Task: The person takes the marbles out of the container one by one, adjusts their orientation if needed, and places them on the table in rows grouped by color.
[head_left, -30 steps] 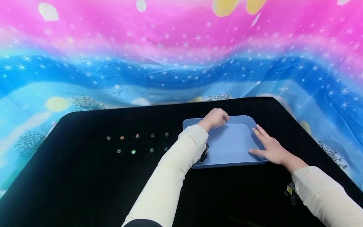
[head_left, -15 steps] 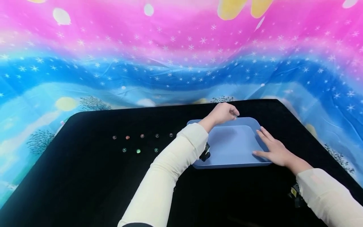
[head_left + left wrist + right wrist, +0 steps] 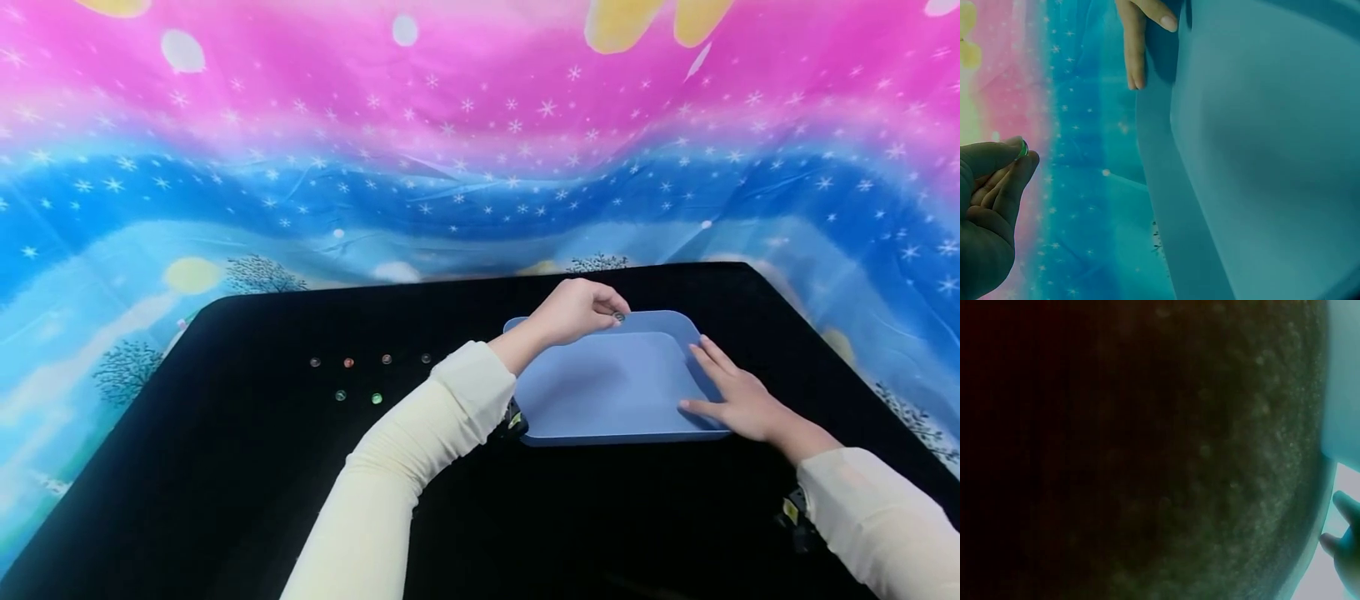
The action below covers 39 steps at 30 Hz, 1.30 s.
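Observation:
My left hand (image 3: 573, 312) is above the back part of a blue-grey rectangular tray (image 3: 600, 437). It pinches a small round glass marble (image 3: 618, 317) between thumb and fingertips; a green glint shows on the marble (image 3: 1024, 149) in the left wrist view. My right hand (image 3: 738, 404) rests on the tray's right rim with its fingers fairly straight, the thumb lying inside. To the left of the tray, several glass marbles (image 3: 348, 362) sit in two rows, one bright green marble (image 3: 377, 398) among them. My left forearm may hide others.
A black-covered table (image 3: 225, 467) lies under everything, its back edge meeting a patterned pink and blue cloth (image 3: 480, 167). The inside of the tray looks bare. Dark in most of the right wrist view, a blurred surface (image 3: 1147, 456) fills the frame.
My left hand rose with the marble, then dipped slightly over the tray's back part. The left forearm swung left, covering more marbles. The right hand stayed on the rim. The head view shifted slightly.

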Motion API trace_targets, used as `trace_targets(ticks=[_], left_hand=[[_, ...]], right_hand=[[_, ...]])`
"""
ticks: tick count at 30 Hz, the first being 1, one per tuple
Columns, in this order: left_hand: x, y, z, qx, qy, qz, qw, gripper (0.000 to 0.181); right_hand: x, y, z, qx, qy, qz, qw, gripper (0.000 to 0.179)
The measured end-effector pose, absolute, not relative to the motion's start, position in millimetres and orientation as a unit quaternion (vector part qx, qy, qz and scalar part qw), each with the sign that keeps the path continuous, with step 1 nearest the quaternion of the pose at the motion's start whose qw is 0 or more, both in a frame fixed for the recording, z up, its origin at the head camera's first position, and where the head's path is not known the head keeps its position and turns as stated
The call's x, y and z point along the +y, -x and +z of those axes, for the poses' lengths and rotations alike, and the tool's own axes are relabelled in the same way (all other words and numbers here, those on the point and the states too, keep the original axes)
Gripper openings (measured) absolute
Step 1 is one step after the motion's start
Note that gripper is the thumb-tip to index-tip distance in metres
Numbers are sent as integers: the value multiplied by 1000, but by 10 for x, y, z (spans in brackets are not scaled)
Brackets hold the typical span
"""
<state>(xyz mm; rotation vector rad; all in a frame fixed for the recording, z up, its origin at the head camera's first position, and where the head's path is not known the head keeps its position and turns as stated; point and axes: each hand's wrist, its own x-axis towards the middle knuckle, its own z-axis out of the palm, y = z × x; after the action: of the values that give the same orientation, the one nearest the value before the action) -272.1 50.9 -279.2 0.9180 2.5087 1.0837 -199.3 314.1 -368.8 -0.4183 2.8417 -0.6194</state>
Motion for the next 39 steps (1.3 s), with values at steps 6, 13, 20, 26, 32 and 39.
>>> trace_targets(ticks=[6,13,20,26,32,39], left_hand=[[299,2589,-2757,845,-325,404,132,17],[83,2446,-2737,821,-323,448,148,18],[-152,2356,-2760,815,-320,460,144,17],[-396,2305,-2804,824,-306,458,134,18],[-653,2250,-2857,829,-286,466,121,18],[-937,2199,-2896,840,-251,472,96,19]], right_hand=[[3164,1987,-3702,958,149,-225,100,89],[3174,2000,-3704,956,153,-227,101,88],[3177,2006,-3696,954,157,-234,101,87],[3185,2020,-3699,954,158,-232,102,87],[3188,2026,-3706,952,158,-238,107,86],[3195,2027,-3717,951,158,-241,108,87]])
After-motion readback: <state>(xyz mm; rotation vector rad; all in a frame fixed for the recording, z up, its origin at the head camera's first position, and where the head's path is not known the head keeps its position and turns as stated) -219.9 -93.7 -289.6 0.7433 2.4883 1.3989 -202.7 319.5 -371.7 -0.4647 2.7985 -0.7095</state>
